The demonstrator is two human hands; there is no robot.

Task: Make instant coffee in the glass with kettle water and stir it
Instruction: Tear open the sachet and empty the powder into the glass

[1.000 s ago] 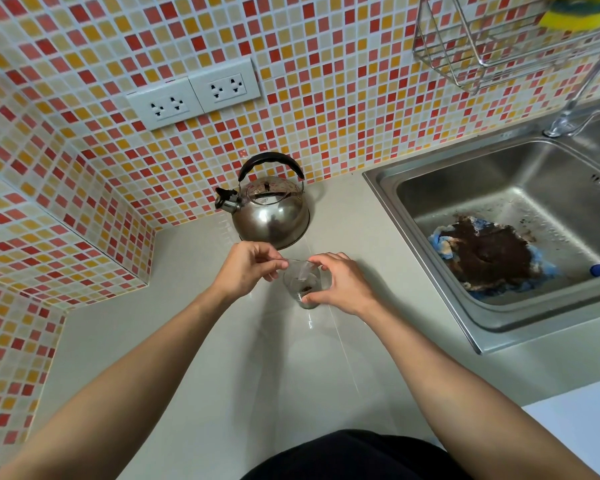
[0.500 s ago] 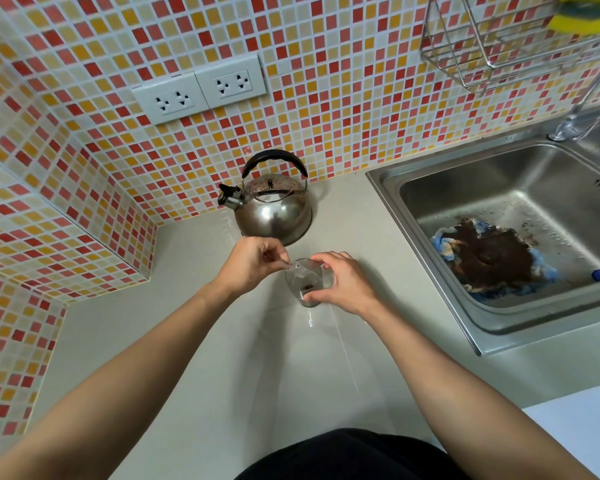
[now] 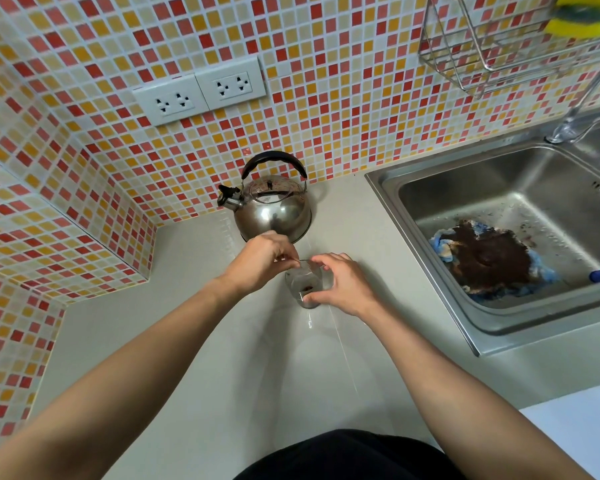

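Observation:
A small clear glass (image 3: pixel 303 286) stands on the beige counter (image 3: pixel 194 341) with dark coffee granules at its bottom. My right hand (image 3: pixel 349 285) wraps the glass from the right, steadying it. My left hand (image 3: pixel 260 261) is pinched at the glass's left rim on a thin pale stirrer (image 3: pixel 293 260); most of the stirrer is hidden, and I cannot tell exactly what it is. The steel kettle (image 3: pixel 274 211) with a black handle sits just behind my left hand, spout pointing left.
A steel sink (image 3: pixel 430 188) lies to the right, holding a stained blue cloth (image 3: pixel 489 258) and a blue handle. A tap and a wire rack with a yellow sponge (image 3: pixel 581 15) are at the upper right. Tiled walls close off the back and left, with two sockets (image 3: pixel 201 91).
My left hand has edged closer over the glass's rim. My right hand stays on the glass, and the kettle has not moved.

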